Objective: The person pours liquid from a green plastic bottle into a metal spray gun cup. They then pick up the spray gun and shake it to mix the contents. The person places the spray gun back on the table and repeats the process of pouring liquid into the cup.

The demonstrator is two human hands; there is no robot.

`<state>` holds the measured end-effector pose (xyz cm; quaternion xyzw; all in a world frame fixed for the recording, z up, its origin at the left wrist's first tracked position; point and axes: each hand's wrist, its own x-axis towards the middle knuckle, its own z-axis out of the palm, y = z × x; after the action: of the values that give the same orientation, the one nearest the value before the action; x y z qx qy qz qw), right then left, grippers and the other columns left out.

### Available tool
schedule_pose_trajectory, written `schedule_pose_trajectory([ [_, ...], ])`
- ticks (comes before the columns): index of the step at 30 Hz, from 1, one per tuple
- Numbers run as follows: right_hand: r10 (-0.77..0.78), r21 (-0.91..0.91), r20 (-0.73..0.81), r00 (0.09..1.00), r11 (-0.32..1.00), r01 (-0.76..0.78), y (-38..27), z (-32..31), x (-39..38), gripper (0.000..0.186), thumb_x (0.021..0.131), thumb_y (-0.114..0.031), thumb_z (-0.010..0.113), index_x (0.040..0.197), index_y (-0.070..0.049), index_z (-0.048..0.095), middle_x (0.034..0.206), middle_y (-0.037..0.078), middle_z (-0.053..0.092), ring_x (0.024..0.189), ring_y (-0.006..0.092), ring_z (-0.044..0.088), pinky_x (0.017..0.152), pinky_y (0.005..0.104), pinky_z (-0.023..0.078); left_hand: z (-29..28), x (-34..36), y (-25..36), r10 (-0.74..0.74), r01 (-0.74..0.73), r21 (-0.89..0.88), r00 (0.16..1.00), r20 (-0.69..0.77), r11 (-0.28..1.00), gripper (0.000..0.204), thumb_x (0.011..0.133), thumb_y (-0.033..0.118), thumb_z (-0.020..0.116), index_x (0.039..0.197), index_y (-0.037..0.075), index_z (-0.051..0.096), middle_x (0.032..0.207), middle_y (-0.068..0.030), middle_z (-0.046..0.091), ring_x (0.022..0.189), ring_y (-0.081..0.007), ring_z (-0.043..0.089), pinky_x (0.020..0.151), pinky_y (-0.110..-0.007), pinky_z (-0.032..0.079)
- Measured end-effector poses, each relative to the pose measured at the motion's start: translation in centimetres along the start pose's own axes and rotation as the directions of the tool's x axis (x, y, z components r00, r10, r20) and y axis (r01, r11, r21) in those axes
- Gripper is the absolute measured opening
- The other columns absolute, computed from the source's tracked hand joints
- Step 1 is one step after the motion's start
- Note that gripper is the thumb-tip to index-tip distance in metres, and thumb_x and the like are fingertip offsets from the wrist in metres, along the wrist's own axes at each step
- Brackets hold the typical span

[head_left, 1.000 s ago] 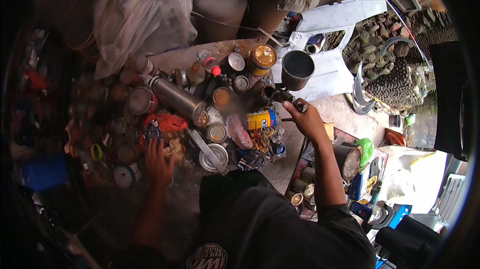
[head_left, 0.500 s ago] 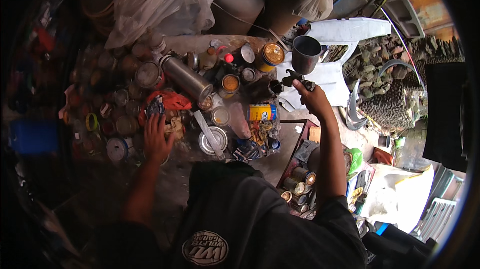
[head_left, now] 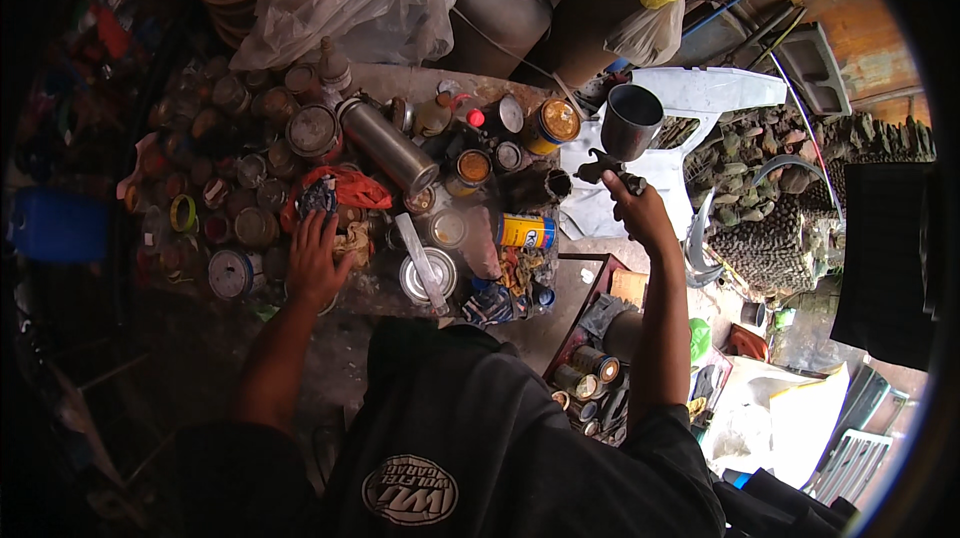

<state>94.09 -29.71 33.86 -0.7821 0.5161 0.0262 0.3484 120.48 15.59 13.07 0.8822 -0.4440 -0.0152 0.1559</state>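
My right hand (head_left: pixel 640 208) grips a dark spray gun (head_left: pixel 610 174) with a grey cup (head_left: pixel 632 122) on top, held at the worktop's right side, near an open dark container (head_left: pixel 533 188). My left hand (head_left: pixel 315 268) has its fingers apart, resting against a dark patterned cloth (head_left: pixel 318 188) and a beige crumpled rag (head_left: pixel 355 243), beside an orange plastic bag (head_left: pixel 362 188). A steel cylinder (head_left: pixel 385 143) lies among dusty cans and jars. A pale strip (head_left: pixel 420 258) rests on a round tin (head_left: pixel 405 282). A faint haze blurs the middle, near a yellow-and-blue can (head_left: pixel 527 231).
Plastic sheeting (head_left: pixel 340 8) and large drums (head_left: pixel 500 23) stand behind. A white panel (head_left: pixel 730 88) and a stone pile (head_left: pixel 735 168) are at the back right. A metal-framed rack of cans (head_left: pixel 585 363) is below right; a blue container (head_left: pixel 60 225) is at far left.
The view has shifted, with the worktop now higher in the picture. The grey haze in front of the gun looks thinner. Both hands keep much the same hold and place on the worktop.
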Motion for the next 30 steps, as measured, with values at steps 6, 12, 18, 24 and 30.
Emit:
schedule_pose_trajectory([
  [6, 0.013, -0.009, -0.012, 1.0, 1.0, -0.013, -1.2, -0.6, -1.7, 0.063, 0.099, -0.064, 0.066, 0.085, -0.003, 0.065, 0.064, 0.004, 0.058, 0.06, 0.016, 0.055, 0.059, 0.0362, 0.045, 0.3, 0.0, -0.2, -0.001, 0.001, -0.008, 1.0, 0.011, 1.0, 0.074, 0.093, 0.041, 0.074, 0.153, 0.005, 0.049, 0.155, -0.0212, 0.047, 0.151, -0.0401, 0.038, 0.125, -0.057, 0.03],
  [12, 0.003, -0.038, -0.003, 1.0, 0.999, -0.003, -0.8, -1.2, -1.8, 0.065, 0.099, -0.065, 0.066, 0.087, -0.001, 0.066, 0.066, 0.005, 0.06, 0.062, 0.0168, 0.056, 0.061, 0.0369, 0.046, 0.4, 0.0, -0.2, -0.007, 0.007, -0.003, 1.0, 0.016, 1.0, 0.075, 0.092, 0.041, 0.075, 0.153, 0.005, 0.049, 0.155, -0.0208, 0.047, 0.151, -0.0397, 0.038, 0.125, -0.057, 0.03],
  [18, 0.009, -0.021, -0.017, 1.0, 1.0, -0.009, -0.5, -1.3, -2.1, 0.064, 0.098, -0.064, 0.068, 0.09, -0.001, 0.068, 0.066, 0.005, 0.06, 0.062, 0.0162, 0.055, 0.061, 0.0362, 0.045, 0.4, 0.0, -0.2, -0.014, 0.014, -0.002, 1.0, 0.017, 1.0, 0.076, 0.092, 0.042, 0.074, 0.154, 0.006, 0.048, 0.157, -0.0197, 0.046, 0.15, -0.0386, 0.038, 0.125, -0.056, 0.029],
  [24, 0.019, -0.015, -0.011, 1.0, 1.0, -0.02, -0.9, -1.3, -2.3, 0.063, 0.098, -0.063, 0.068, 0.09, -0.001, 0.068, 0.067, 0.004, 0.06, 0.062, 0.0151, 0.054, 0.059, 0.0349, 0.044, 0.3, -0.1, -0.1, -0.018, 0.018, -0.001, 0.999, 0.029, 1.0, 0.076, 0.092, 0.042, 0.074, 0.155, 0.007, 0.047, 0.157, -0.019, 0.046, 0.151, -0.0378, 0.038, 0.125, -0.056, 0.029],
  [30, -0.016, -0.026, 0.004, 1.0, 1.0, 0.016, -0.2, -1.0, -1.6, 0.059, 0.098, -0.066, 0.066, 0.085, -0.009, 0.06, 0.066, 0.0, 0.058, 0.053, 0.0102, 0.049, 0.046, 0.03, 0.041, 0.2, -0.1, -0.1, -0.024, 0.023, 0.007, 0.999, 0.039, 1.0, 0.075, 0.094, 0.042, 0.073, 0.155, 0.007, 0.047, 0.158, -0.0189, 0.045, 0.151, -0.0376, 0.037, 0.125, -0.055, 0.029],
])
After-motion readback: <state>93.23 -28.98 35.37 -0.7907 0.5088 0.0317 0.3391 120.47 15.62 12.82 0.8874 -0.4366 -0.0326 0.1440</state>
